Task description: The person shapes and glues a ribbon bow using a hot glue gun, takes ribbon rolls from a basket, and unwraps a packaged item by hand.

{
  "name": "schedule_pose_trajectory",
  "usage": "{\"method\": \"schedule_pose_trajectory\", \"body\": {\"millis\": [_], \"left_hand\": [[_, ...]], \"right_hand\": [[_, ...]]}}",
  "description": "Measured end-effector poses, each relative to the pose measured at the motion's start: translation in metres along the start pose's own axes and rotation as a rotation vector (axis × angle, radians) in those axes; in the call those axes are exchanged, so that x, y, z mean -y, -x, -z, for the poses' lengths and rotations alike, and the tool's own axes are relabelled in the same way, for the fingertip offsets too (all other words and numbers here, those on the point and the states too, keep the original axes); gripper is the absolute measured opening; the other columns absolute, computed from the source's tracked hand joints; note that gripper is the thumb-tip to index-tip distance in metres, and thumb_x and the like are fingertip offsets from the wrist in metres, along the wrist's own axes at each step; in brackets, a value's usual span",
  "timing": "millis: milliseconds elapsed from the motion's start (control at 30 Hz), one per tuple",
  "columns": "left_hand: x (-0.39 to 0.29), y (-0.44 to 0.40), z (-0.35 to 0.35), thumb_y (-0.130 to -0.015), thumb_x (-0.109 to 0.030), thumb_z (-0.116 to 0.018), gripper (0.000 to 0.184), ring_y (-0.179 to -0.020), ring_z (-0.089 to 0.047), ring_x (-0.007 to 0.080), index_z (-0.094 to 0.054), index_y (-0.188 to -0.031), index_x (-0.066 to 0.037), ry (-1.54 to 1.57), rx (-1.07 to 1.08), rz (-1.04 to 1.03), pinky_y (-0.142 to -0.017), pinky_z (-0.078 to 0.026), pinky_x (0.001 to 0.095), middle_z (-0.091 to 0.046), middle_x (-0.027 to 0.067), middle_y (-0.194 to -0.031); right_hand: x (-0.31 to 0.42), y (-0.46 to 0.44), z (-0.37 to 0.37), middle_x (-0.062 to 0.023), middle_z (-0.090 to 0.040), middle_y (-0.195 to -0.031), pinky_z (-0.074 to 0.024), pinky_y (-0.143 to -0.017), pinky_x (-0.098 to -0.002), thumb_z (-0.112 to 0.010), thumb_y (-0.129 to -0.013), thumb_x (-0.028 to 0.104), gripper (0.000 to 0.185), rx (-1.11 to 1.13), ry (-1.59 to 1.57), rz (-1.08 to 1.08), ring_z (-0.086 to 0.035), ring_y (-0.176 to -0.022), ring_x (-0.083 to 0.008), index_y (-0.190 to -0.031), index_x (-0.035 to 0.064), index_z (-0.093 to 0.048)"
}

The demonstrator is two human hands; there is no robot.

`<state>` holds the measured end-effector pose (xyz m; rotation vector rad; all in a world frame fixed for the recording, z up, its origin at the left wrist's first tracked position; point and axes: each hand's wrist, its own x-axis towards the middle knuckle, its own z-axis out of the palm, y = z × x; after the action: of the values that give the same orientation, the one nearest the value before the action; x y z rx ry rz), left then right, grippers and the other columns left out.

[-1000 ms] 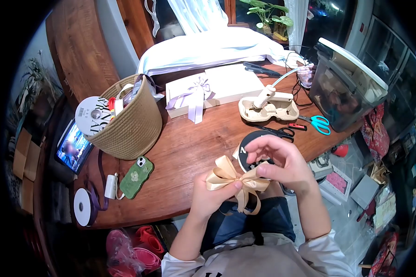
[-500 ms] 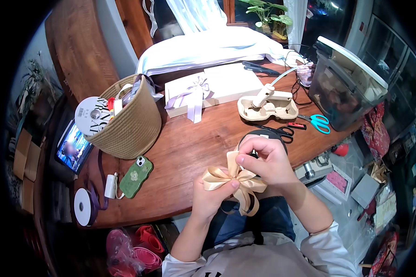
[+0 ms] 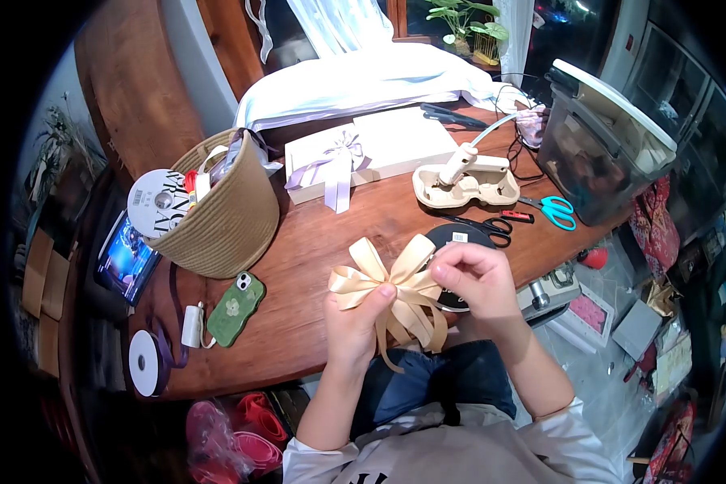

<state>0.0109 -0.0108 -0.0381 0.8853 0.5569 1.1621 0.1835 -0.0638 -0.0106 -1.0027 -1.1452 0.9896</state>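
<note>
- Left hand (image 3: 353, 323): thumb extended up and inward, its tip pressing down; fingers mostly hidden.
- Right hand (image 3: 480, 281): raised, fingers curled toward the thumb; their tips seem close, though contact is unclear.
- Left forearm (image 3: 331, 407): steeply angled.
- Right forearm (image 3: 540, 371): slanting inward, bare below the elbow.

wooden table (image 3: 315, 242) | woven basket (image 3: 226, 218) | green phone (image 3: 236, 310) | white box (image 3: 411, 145) | scissors (image 3: 557, 213)
</note>
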Motion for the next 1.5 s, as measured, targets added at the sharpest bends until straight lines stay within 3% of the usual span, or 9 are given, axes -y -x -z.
{"method": "schedule_pose_trajectory", "body": {"millis": [133, 300, 500, 600, 800, 933, 1067, 1300, 1500], "left_hand": [[-0.002, 0.0, -0.002, -0.08, -0.002, -0.07, 0.023, -0.081, -0.064, 0.0128, -0.061, -0.101, 0.001, 0.018, -0.006, 0.01, -0.075, -0.051, 0.0266, -0.066, 0.0075, -0.093], [-0.004, -0.006, -0.002, -0.082, -0.002, -0.069, 0.022, -0.082, -0.064, 0.0132, -0.06, -0.102, 0.001, 0.067, -0.091, -0.037, -0.075, -0.052, 0.027, -0.066, 0.0078, -0.095], [-0.009, -0.009, -0.012, -0.082, -0.002, -0.069, 0.024, -0.083, -0.064, 0.0133, -0.058, -0.104, 0.0, 0.066, -0.123, -0.103, -0.075, -0.052, 0.0272, -0.065, 0.0073, -0.095], [-0.012, -0.006, -0.014, -0.082, -0.001, -0.068, 0.025, -0.083, -0.064, 0.0132, -0.058, -0.104, 0.0, 0.076, -0.123, -0.122, -0.075, -0.052, 0.0273, -0.065, 0.0072, -0.095], [-0.015, -0.002, -0.021, -0.085, -0.005, -0.065, 0.025, -0.086, -0.063, 0.0142, -0.056, -0.108, 0.002, 0.121, -0.084, -0.121, -0.078, -0.051, 0.0285, -0.064, 0.0082, -0.099], [-0.018, 0.0, -0.024, -0.086, -0.005, -0.064, 0.026, -0.088, -0.063, 0.0148, -0.056, -0.11, 0.003, 0.132, -0.051, -0.122, -0.079, -0.051, 0.0293, -0.065, 0.0094, -0.1], [-0.018, 0.002, -0.031, -0.086, -0.004, -0.065, 0.025, -0.087, -0.064, 0.0144, -0.057, -0.109, 0.003, 0.169, -0.016, -0.092, -0.079, -0.052, 0.0293, -0.065, 0.0095, -0.099], [-0.005, 0.003, -0.033, -0.089, -0.008, -0.063, 0.024, -0.089, -0.063, 0.0145, -0.058, -0.108, 0.004, 0.253, -0.037, -0.072, -0.08, -0.051, 0.0288, -0.065, 0.0099, -0.101], [0.006, 0.005, -0.029, -0.089, -0.009, -0.063, 0.023, -0.087, -0.062, 0.0139, -0.058, -0.107, 0.005, 0.231, -0.047, -0.073, -0.079, -0.051, 0.0278, -0.064, 0.009, -0.1]], "right_hand": [[-0.006, -0.006, -0.005, -0.0044, -0.062, -0.087, -0.0467, -0.075, -0.0241, -0.061, -0.088, 0.004, 0.007, -0.127, -0.116, -0.031, -0.057, -0.081, -0.0095, -0.093, -0.0022, -0.06], [-0.011, 0.015, -0.02, -0.0094, -0.05, -0.107, -0.0442, -0.082, -0.0271, -0.082, -0.063, 0.008, 0.07, -0.218, 0.171, 0.186, -0.053, -0.092, -0.0147, -0.117, 0.0034, -0.038], [0.0, 0.024, -0.028, -0.0076, -0.062, -0.075, -0.0489, -0.064, -0.0258, -0.066, -0.081, 0.004, 0.012, -0.253, 0.993, 0.618, -0.058, -0.067, -0.0138, -0.086, -0.0021, -0.056], [0.013, 0.039, -0.043, -0.0066, -0.063, -0.074, -0.0491, -0.063, -0.0243, -0.06, -0.089, 0.007, 0.008, -0.143, -0.123, -0.103, -0.06, -0.067, -0.0122, -0.087, -0.0006, -0.059], [0.0, 0.032, -0.031, -0.0036, -0.061, -0.078, -0.0496, -0.064, -0.0228, -0.059, -0.09, 0.007, 0.007, 0.019, -0.252, -0.348, -0.059, -0.067, -0.008, -0.09, -0.0001, -0.059], [0.012, 0.016, -0.039, -0.0035, -0.061, -0.085, -0.0485, -0.068, -0.0226, -0.068, -0.079, -0.001, 0.026, -0.366, 0.031, 0.258, -0.057, -0.073, -0.009, -0.104, -0.0014, -0.059], [0.0, 0.004, -0.03, -0.0069, -0.062, -0.092, -0.0487, -0.07, -0.0248, -0.067, -0.078, -0.001, 0.03, -0.303, 0.397, 0.406, -0.057, -0.076, -0.0103, -0.107, -0.0031, -0.058], [-0.021, 0.007, -0.057, -0.0093, -0.062, -0.094, -0.0498, -0.073, -0.0238, -0.057, -0.086, -0.004, 0.037, -0.493, -0.033, 0.331, -0.061, -0.081, -0.0118, -0.121, -0.006, -0.044], [-0.057, 0.028, -0.054, -0.0175, -0.054, -0.106, -0.0489, -0.078, -0.0239, -0.054, -0.083, -0.013, 0.047, -0.451, 0.479, 0.754, -0.059, -0.092, -0.0173, -0.123, -0.0047, -0.031]]}}
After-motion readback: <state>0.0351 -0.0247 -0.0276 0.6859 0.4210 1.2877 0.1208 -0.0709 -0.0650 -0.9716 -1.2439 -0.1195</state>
